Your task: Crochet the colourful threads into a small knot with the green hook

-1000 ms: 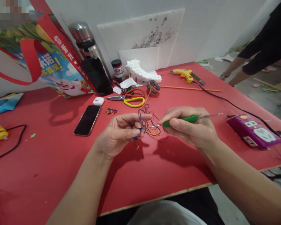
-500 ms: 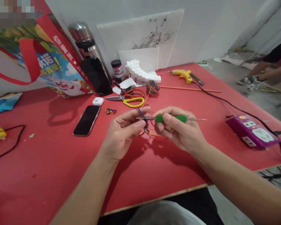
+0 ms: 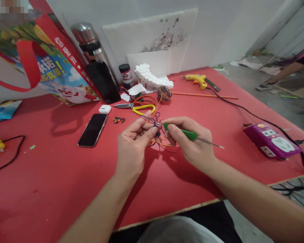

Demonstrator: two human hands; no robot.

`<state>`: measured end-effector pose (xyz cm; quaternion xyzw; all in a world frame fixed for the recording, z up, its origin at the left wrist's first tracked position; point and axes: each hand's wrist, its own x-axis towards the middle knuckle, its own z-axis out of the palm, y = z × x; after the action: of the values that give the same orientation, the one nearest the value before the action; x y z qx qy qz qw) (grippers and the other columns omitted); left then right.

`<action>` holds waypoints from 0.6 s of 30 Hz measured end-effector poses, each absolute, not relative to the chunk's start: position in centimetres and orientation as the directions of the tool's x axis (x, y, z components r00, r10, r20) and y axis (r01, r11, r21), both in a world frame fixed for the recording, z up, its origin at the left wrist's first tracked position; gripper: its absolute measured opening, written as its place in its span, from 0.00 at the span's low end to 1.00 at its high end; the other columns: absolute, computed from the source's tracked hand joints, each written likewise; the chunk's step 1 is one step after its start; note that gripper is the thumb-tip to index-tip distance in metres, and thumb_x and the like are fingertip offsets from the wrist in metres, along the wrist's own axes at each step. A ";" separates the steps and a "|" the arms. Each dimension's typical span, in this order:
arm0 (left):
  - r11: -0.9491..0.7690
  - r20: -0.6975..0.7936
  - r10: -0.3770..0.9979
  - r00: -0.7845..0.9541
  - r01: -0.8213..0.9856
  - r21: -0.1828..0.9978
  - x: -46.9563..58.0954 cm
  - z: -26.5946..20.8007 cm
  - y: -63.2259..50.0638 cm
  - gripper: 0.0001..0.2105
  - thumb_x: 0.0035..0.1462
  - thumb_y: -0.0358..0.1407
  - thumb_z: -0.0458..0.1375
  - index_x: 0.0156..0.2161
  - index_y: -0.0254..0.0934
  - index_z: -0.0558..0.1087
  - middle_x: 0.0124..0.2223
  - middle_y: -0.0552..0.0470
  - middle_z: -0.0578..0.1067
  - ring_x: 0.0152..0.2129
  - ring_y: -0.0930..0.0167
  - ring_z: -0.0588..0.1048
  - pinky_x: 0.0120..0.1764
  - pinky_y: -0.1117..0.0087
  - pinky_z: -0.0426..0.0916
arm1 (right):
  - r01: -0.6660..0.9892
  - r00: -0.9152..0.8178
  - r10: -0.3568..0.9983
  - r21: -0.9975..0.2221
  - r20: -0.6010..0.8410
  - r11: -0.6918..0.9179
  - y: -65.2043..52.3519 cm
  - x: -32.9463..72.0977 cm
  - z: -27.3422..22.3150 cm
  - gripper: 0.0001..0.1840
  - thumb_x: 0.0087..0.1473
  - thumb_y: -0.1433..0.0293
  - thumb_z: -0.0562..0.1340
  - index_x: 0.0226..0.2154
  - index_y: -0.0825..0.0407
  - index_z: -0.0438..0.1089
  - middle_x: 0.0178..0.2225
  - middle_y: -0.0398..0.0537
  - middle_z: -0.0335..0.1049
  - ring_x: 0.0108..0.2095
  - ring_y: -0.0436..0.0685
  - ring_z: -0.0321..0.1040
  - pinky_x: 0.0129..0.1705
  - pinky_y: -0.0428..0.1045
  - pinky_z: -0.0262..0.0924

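Between the thumb and fingers of my left hand (image 3: 134, 141) is a small piece of dark multicoloured yarn (image 3: 156, 129), with a strand running over the fingers. My right hand (image 3: 192, 138) grips a crochet hook by its green handle (image 3: 186, 133); the metal shaft slants down to the right behind it. The hook's front end meets the yarn at my left fingertips, and its very tip is hard to make out. Loose orange and purple strands hang below and behind the hands. A ball of multicoloured yarn (image 3: 164, 94) lies beyond them, a strand leading from it toward my hands.
Scissors (image 3: 142, 105), a phone (image 3: 93, 130), a white earphone case (image 3: 105, 109) and a small yarn piece (image 3: 119, 120) lie left of the hands. A yellow glue gun (image 3: 196, 79) and purple power strip (image 3: 272, 140) are rightward. A bag (image 3: 66, 81) and flask (image 3: 86, 35) stand behind.
The crochet hook has tilted, its rear end dropping lower and its front end drawing back to the yarn. My left fingers have curled, and a person's leg at the far right has shifted.
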<state>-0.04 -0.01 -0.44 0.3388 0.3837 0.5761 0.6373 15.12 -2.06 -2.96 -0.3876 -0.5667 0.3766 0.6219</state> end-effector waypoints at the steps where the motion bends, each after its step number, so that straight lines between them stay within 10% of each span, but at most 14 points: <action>1: 0.118 -0.111 0.993 0.043 -0.497 0.860 0.1 -0.4 -0.1 0.21 0.40 0.28 0.81 0.43 0.39 0.88 0.28 0.55 0.81 0.25 0.80 0.76 0.29 0.84 0.70 | 0.077 0.082 0.879 -0.882 0.470 0.464 -2.2 15.0 -3.0 0.06 0.69 0.68 0.66 0.44 0.51 0.80 0.30 0.43 0.78 0.25 0.49 0.71 0.29 0.46 0.69; 8: 0.311 -0.191 0.947 0.257 -0.597 0.740 -0.8 0.3 0.3 0.21 0.39 0.26 0.81 0.42 0.33 0.88 0.26 0.57 0.78 0.21 0.82 0.74 0.28 0.86 0.71 | 0.246 -0.067 0.657 -0.626 0.751 0.740 -2.3 15.2 -3.5 0.12 0.70 0.72 0.64 0.54 0.49 0.77 0.41 0.50 0.81 0.39 0.56 0.79 0.42 0.51 0.74; 18: 0.375 -0.178 0.905 0.386 -0.527 0.762 -3.0 1.1 1.2 0.24 0.41 0.26 0.79 0.47 0.29 0.87 0.28 0.53 0.79 0.26 0.78 0.80 0.30 0.83 0.76 | 0.106 -0.055 0.749 -0.742 0.661 0.662 -2.0 16.5 -2.5 0.09 0.69 0.70 0.66 0.49 0.47 0.82 0.32 0.45 0.78 0.26 0.52 0.71 0.33 0.50 0.70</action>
<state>-3.04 1.24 1.07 0.3118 0.3029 0.4639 0.7719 16.51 -2.02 -2.52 -0.3157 -0.6770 0.2631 0.6105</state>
